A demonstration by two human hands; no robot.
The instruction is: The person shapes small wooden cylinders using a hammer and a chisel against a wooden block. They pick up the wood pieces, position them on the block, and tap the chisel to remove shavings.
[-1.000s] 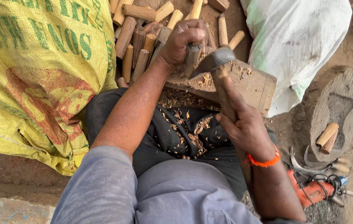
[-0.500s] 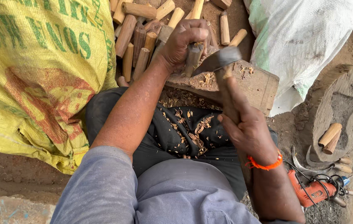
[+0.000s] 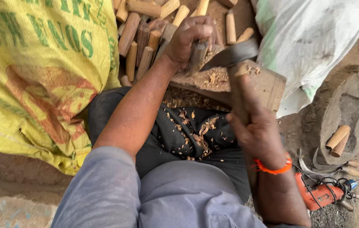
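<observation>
- Left hand [image 3: 188,42] fingers wrapped round a wooden peg [image 3: 197,55], stood on the chopping block [image 3: 268,84] for support.
- Right hand [image 3: 257,135] fingers closed round the hatchet [image 3: 232,55] handle, blade just beside the left fingers, angled to shave.

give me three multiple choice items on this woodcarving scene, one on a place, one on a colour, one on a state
1. Where does the orange power drill lie?
A. on the ground by the person's right side
B. on the wooden block
C. on the yellow sack

2. What colour is the band on the right wrist?
A. blue
B. orange
C. white

3. How does the left hand hold the wooden piece?
A. flat on the ground
B. upright on the wooden block
C. raised overhead

Answers:
1. A, the drill rests on the dirt beside the right forearm.
2. B, the wristband is bright orange.
3. B, the piece stands on end on the block, with the blade tool in the right hand beside it.
</observation>
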